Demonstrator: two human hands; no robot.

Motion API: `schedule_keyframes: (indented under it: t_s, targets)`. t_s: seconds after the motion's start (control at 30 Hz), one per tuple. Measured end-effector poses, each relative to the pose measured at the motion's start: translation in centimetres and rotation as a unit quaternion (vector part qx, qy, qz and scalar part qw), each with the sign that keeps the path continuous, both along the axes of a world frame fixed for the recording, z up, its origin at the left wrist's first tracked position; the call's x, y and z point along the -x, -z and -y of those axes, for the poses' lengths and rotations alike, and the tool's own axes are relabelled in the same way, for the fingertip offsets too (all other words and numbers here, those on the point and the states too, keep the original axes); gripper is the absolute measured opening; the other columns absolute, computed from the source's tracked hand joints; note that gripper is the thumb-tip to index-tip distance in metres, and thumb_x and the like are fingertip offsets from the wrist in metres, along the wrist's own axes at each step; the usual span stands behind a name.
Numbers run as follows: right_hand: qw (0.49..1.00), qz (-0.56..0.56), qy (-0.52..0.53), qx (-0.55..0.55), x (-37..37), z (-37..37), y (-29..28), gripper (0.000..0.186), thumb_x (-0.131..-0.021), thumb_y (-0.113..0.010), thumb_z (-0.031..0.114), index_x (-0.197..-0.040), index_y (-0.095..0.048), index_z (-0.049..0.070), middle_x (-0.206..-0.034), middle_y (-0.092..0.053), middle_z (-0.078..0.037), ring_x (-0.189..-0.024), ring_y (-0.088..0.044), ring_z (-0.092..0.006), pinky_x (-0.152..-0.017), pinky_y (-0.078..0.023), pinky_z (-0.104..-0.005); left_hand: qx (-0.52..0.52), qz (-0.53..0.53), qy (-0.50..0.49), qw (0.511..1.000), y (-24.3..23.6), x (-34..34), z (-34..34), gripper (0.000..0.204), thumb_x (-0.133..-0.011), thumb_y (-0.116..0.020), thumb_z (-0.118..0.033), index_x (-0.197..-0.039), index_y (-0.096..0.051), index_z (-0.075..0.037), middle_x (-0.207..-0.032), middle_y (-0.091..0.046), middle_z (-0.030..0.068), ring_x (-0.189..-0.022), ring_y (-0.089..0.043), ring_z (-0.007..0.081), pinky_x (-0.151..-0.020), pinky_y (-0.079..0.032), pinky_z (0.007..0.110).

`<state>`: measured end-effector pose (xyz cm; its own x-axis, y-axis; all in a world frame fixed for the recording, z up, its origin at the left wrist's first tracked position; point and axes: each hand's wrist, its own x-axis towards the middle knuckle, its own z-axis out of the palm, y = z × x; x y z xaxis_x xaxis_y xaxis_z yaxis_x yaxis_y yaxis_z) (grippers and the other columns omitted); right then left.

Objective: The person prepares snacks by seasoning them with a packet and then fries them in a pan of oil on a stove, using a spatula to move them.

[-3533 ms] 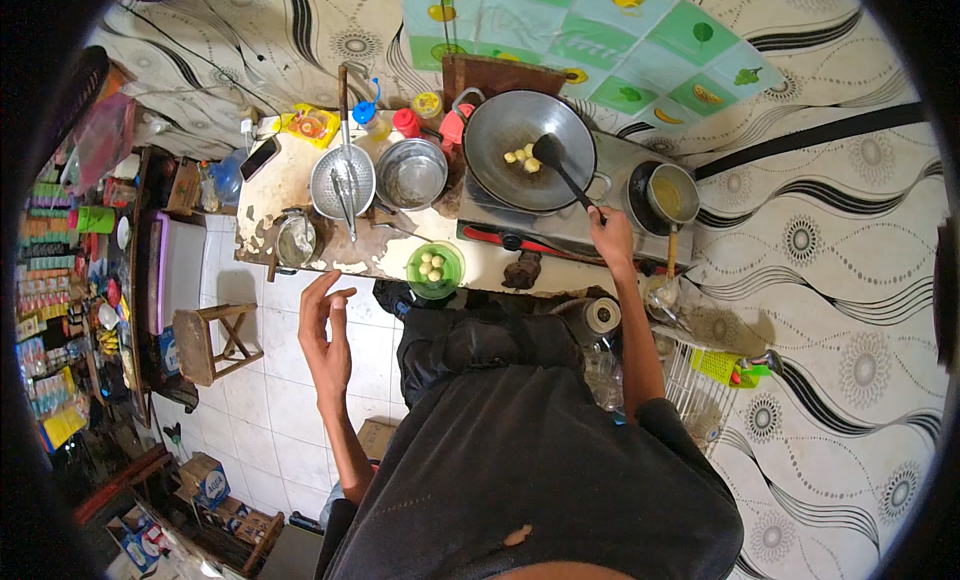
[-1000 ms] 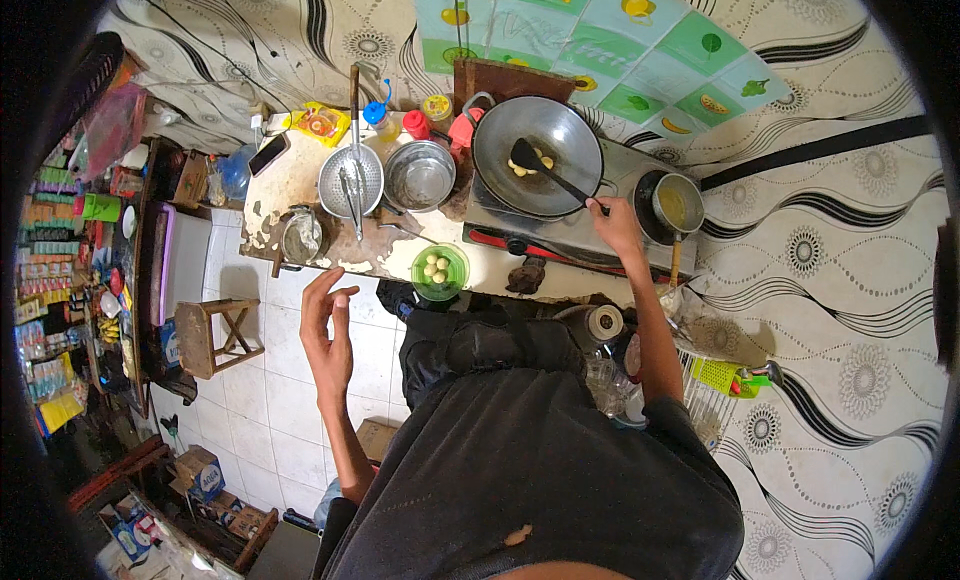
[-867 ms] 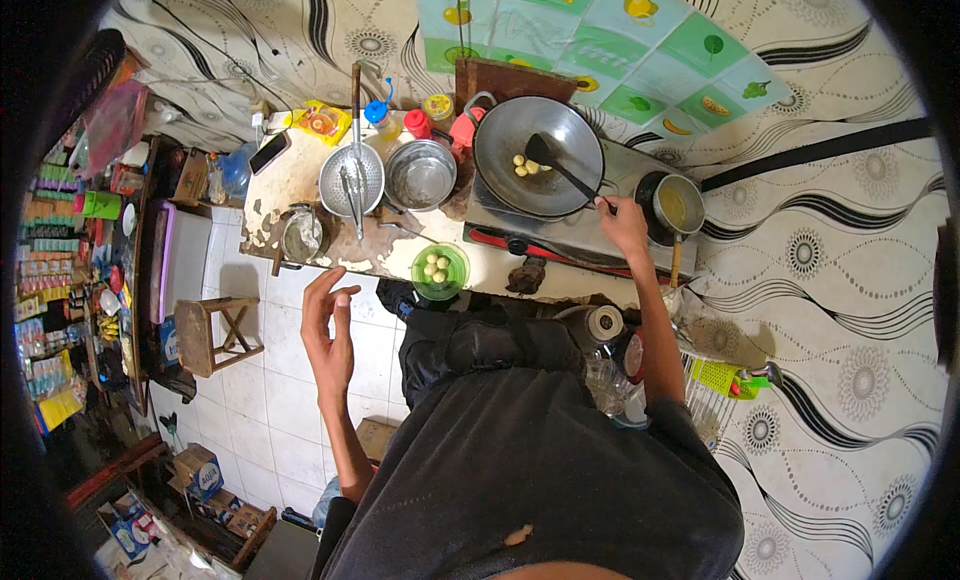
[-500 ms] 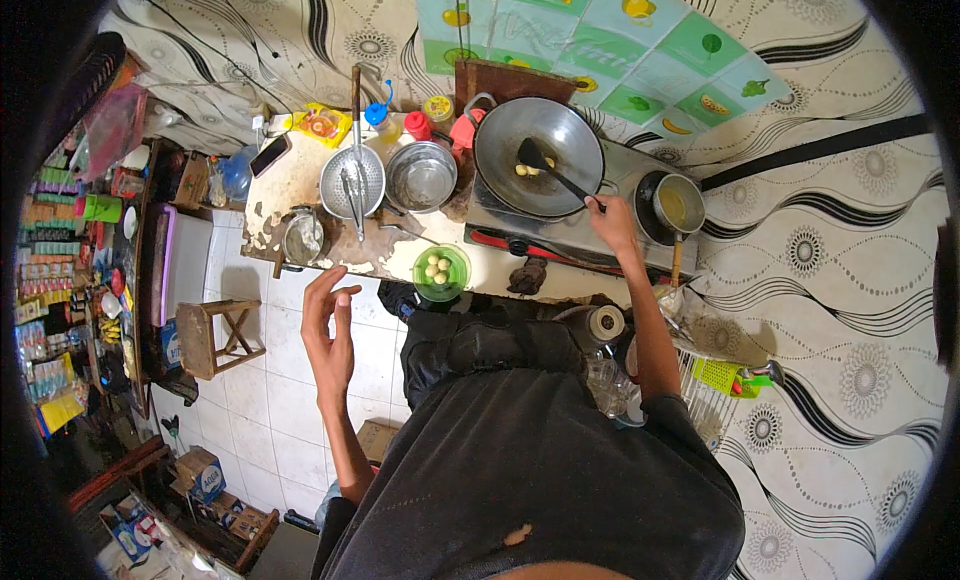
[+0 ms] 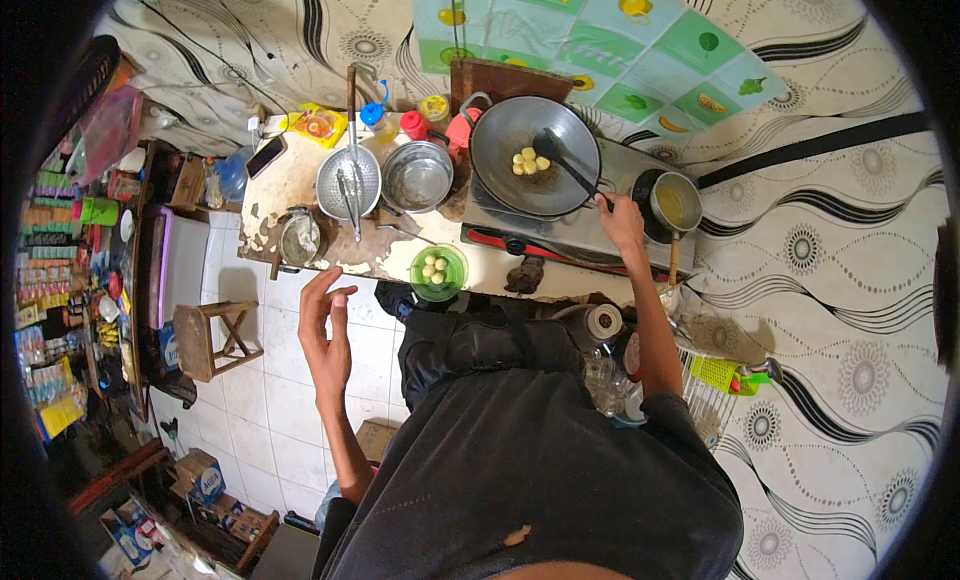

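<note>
While the pale balls fry:
Right hand [image 5: 622, 218]: closed on the spatula [image 5: 565, 163] handle, blade slanting up-left into the wok [image 5: 500, 180] at the worktop's back-right.
Left hand [image 5: 325, 325]: open, empty, off the front edge.

The person wears a dark grey short-sleeved T-shirt [image 5: 540, 470] of faded, washed-out cloth, with a small pale hole [image 5: 517, 535] near its lower front. Below it show dark trousers [image 5: 470, 342], creased at the waist. Both forearms are bare; the left hand [image 5: 325, 330] and the right hand [image 5: 620, 218] carry no gloves.
</note>
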<state>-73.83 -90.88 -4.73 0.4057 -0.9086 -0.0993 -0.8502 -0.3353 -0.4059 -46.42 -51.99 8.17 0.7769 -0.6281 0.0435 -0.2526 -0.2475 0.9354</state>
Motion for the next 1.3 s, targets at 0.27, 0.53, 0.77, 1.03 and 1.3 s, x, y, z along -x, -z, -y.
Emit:
schedule_keyframes:
  t_s: [0.27,0.53,0.77,1.03,1.3]
  targets:
    - [0.999,-0.018,-0.047,0.021,0.4,0.6,0.2,0.037,-0.098,-0.055,0.037,-0.109,-0.072,0.006,-0.086,-0.069,-0.023,-0.08,-0.066,-0.0417,-0.069,-0.051,-0.0498,0.003,0.0,0.002,1.0,-0.1,0.1,0.1,0.029,-0.103,-0.053,-0.017,-0.128,-0.06,-0.004,-0.128,-0.058,0.0125,-0.1,-0.067,0.0229,-0.09,-0.051,0.037]
    - [0.997,-0.041,-0.049,0.044,-0.3,1.8,1.6,0.04,-0.099,-0.051,0.04,-0.113,-0.07,0.008,-0.088,-0.07,-0.023,-0.084,-0.067,-0.0431,-0.072,-0.053,-0.0523,-0.001,0.001,-0.002,1.0,-0.4,0.0,0.0,0.029,-0.102,-0.053,-0.015,-0.128,-0.061,-0.005,-0.129,-0.057,0.0121,-0.101,-0.067,0.0226,-0.09,-0.051,0.037]
    - [0.992,-0.064,-0.081,0.07,0.0,1.8,3.1,0.036,-0.099,-0.052,0.037,-0.109,-0.07,0.007,-0.082,-0.069,-0.021,-0.078,-0.067,-0.0409,-0.068,-0.052,-0.0512,-0.009,0.008,-0.002,1.0,-0.4,0.1,0.4,0.028,-0.102,-0.053,-0.014,-0.128,-0.061,-0.005,-0.129,-0.057,0.0123,-0.1,-0.067,0.0224,-0.089,-0.051,0.036]
    - [0.993,-0.039,-0.061,0.094,1.3,0.5,1.8,0.033,-0.098,-0.053,0.035,-0.1,-0.07,0.007,-0.075,-0.068,-0.021,-0.068,-0.066,-0.0393,-0.06,-0.052,-0.0485,-0.005,0.009,0.005,1.0,-0.3,-0.1,0.9,0.029,-0.102,-0.054,-0.016,-0.127,-0.061,-0.004,-0.128,-0.057,0.0129,-0.1,-0.067,0.0225,-0.088,-0.051,0.036]
    - [0.988,-0.047,-0.108,0.099,1.1,-1.9,1.0,0.036,-0.1,-0.051,0.035,-0.098,-0.068,0.004,-0.07,-0.066,-0.021,-0.066,-0.066,-0.0394,-0.059,-0.051,-0.0485,0.002,0.004,0.022,1.0,-0.3,0.0,1.8,0.029,-0.102,-0.054,-0.017,-0.128,-0.061,-0.005,-0.128,-0.057,0.0128,-0.1,-0.067,0.0215,-0.088,-0.05,0.036]
